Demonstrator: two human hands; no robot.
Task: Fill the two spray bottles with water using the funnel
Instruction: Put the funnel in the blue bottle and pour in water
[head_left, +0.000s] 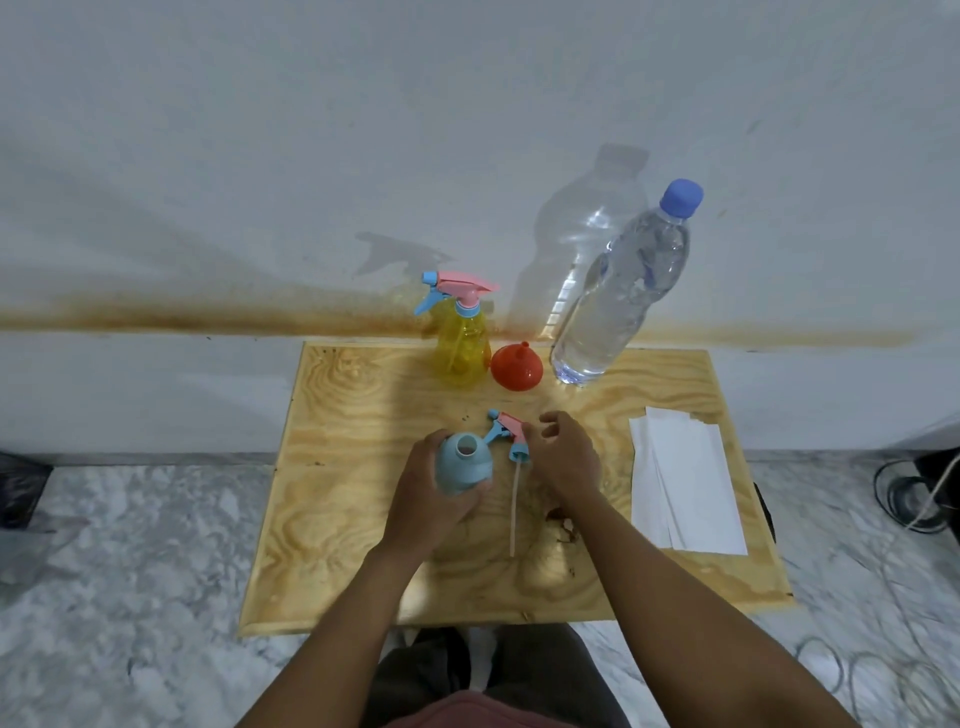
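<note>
My left hand (423, 493) grips a light blue spray bottle (464, 464) that stands upright on the wooden board (353, 405) with its neck open. Its pink and blue spray head (506, 432), with a long thin dip tube (514, 506), lies on the board just right of the bottle. My right hand (563, 454) rests at that spray head with fingers spread, touching or just off it. A yellow spray bottle (462, 345) with its head on stands at the back. An orange funnel (517, 366) sits mouth-down beside it. A large clear water bottle (621, 291) with a blue cap stands to the right.
A stack of white paper sheets (685, 483) lies on the board's right side. The board sits against a white wall, over a marbled floor. Cables (914, 499) lie on the floor at the far right. A dark object (21, 488) sits at the far left.
</note>
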